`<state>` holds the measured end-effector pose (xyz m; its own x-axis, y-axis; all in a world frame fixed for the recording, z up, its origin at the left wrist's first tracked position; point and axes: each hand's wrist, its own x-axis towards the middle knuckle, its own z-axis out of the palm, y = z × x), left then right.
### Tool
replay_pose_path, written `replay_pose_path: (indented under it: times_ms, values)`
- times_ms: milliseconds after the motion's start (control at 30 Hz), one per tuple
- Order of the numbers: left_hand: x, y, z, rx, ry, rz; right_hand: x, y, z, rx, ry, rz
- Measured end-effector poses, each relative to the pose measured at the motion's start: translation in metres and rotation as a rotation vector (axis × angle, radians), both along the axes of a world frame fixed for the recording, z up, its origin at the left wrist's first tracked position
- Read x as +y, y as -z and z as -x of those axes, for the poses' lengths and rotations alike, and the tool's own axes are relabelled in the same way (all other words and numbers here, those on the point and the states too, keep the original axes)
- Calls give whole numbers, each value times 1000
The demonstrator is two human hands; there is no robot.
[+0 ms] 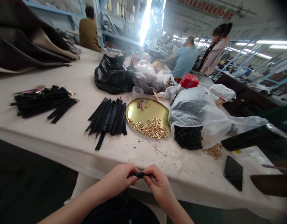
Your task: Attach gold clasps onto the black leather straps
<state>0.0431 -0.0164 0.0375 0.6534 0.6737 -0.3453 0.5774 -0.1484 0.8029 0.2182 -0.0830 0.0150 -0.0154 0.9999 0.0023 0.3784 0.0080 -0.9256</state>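
Near the table's front edge, a short black strap (pixel 140 175) is stretched between my two hands. My left hand (pixel 122 176) pinches its left end between thumb and fingers. Its right end is pinched the same way by my right hand (pixel 157 179). The fingers cover both ends, so any fitting there is hidden. Beyond my hands lies a fanned pile of flat black strips (pixel 108 116). Beside that pile, a round gold tray (pixel 136 113) carries many small gold buckles (pixel 155 128), a small pinkish-red tool and a yellow stick.
Bundled black straps (pixel 40 101) lie at the left. Behind are a black plastic bag (pixel 113 74) and a tape roll (pixel 137 92). On the right are a translucent bag (pixel 192 109) of black pieces, loose gold hardware (pixel 213 151) and a phone (pixel 233 172). Several people are farther back.
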Motion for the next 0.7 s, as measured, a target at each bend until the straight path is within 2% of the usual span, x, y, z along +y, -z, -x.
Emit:
replay_pose_path:
  times_ms: [133, 267, 400, 500, 700]
  values:
    - [-1, 0, -6, -8, 37, -64, 2, -1, 4, -10, -31, -18]
    - [5, -5, -2, -43, 63, -52, 6, -2, 5, -51, -42, -86]
    - [10, -10, 4, 54, 54, -64, 7, -1, 3, -89, -9, -156]
    - [8, -11, 4, 126, 59, -115, 4, -1, 3, -84, -9, -140]
    - [0, -9, -4, 108, 106, -164, 0, -9, 0, -127, -74, -111]
